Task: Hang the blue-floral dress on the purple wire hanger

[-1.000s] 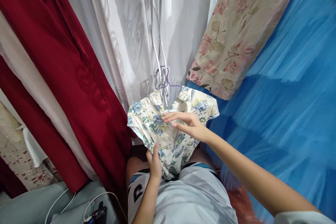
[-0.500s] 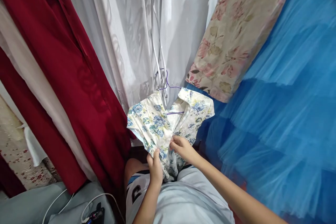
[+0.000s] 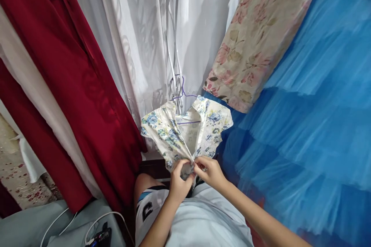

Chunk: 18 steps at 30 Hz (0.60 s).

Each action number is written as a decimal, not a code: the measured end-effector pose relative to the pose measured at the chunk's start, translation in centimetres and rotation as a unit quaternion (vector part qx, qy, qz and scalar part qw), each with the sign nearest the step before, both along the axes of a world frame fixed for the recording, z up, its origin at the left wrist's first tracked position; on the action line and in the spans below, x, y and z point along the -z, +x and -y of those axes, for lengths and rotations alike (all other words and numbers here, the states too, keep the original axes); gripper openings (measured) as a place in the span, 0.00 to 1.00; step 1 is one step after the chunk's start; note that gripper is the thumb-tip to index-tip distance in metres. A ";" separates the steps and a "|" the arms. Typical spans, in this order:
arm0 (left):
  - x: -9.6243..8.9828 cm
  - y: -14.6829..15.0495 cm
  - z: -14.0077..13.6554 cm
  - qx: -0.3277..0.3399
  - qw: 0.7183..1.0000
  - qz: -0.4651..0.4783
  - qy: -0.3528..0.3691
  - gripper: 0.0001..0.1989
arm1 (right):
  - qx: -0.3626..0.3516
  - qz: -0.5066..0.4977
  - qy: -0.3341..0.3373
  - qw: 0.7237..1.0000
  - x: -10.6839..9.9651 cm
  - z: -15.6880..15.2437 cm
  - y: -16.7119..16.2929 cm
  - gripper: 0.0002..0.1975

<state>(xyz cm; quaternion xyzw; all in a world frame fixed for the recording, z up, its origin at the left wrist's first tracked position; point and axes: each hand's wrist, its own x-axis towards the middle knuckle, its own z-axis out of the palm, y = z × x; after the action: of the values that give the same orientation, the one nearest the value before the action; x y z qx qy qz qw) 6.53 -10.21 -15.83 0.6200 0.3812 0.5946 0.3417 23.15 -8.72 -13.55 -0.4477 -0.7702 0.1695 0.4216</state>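
Note:
A white dress (image 3: 213,117) with blue flowers and short sleeves hangs on a purple wire hanger (image 3: 183,92) in front of me. Its front stands apart in a deep V, through which the hanger's bottom bar shows. At the point of the V, my left hand (image 3: 182,181) pinches the left edge of the cloth. My right hand (image 3: 209,170) grips the opposite edge beside it, fingertips almost touching the left ones. Whatever small fastening lies between the fingers is hidden. The lower part of the garment drops out of sight behind my hands, near my lap.
White straps (image 3: 171,46) run down to the hanger before a white curtain (image 3: 199,27). Red cloth (image 3: 87,85) hangs at left, a pink-flowered beige cloth (image 3: 243,46) and a blue tulle skirt (image 3: 290,123) at right. A grey cushioned seat (image 3: 31,224) with white cables is at lower left.
My left hand has moved up and right from the dress's side to the bottom of the neckline, meeting my right hand. The front opening is spread wider, and its edges are drawn together lower down.

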 end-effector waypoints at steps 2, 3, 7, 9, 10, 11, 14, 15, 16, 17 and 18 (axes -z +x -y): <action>0.4 1.0 -0.3 0.020 1.000 -0.010 -0.021 0.12 | -0.009 0.012 0.000 1.000 -0.2 0.1 0.1 0.05; 0.6 1.3 -0.5 0.009 1.000 -0.011 -0.024 0.10 | -0.018 0.001 -0.014 1.000 -0.2 0.0 0.1 0.05; 0.6 1.2 -1.4 0.001 0.999 -0.044 -0.012 0.04 | -0.050 -0.132 -0.122 0.982 -0.2 -0.3 -0.9 0.07; 0.5 1.0 -1.5 0.011 0.997 -0.071 -0.003 0.04 | -0.059 -0.205 -0.205 0.955 -0.2 -0.7 -1.3 0.10; 0.5 0.9 -1.5 0.011 0.996 -0.089 0.001 0.05 | -0.059 -0.231 -0.245 0.940 -0.3 -1.0 -1.4 0.11; 0.5 0.9 -1.6 0.007 0.994 -0.110 0.005 0.05 | -0.056 -0.251 -0.276 0.926 -0.6 -1.3 -1.5 0.11; 0.3 1.0 -1.6 -0.004 0.984 -0.177 0.010 0.06 | -0.034 -0.295 -0.290 0.910 -2.8 -2.5 -1.1 0.12; 0.2 1.1 -1.5 -0.002 0.981 -0.196 0.009 0.06 | -0.030 -0.307 -0.277 0.910 -4.1 -3.1 -1.0 0.12; 0.0 1.4 -1.4 0.003 0.977 -0.213 0.008 0.07 | -0.030 -0.319 -0.261 0.911 -5.6 -3.8 -0.9 0.12; -0.2 1.7 -1.3 0.009 0.974 -0.226 0.007 0.07 | -0.028 -0.330 -0.242 0.912 -7.2 -4.6 -0.8 0.12; -0.5 2.1 -1.1 0.015 0.971 -0.237 0.006 0.07 | -0.027 -0.342 -0.223 0.912 -9.0 -5.6 -0.9 0.12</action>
<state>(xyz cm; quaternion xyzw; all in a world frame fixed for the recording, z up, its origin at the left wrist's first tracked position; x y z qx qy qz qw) 8.59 -9.10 -15.38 0.7509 0.4383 0.4282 0.2464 22.24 -3.09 -4.58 -0.4234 -0.5329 0.4907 0.5440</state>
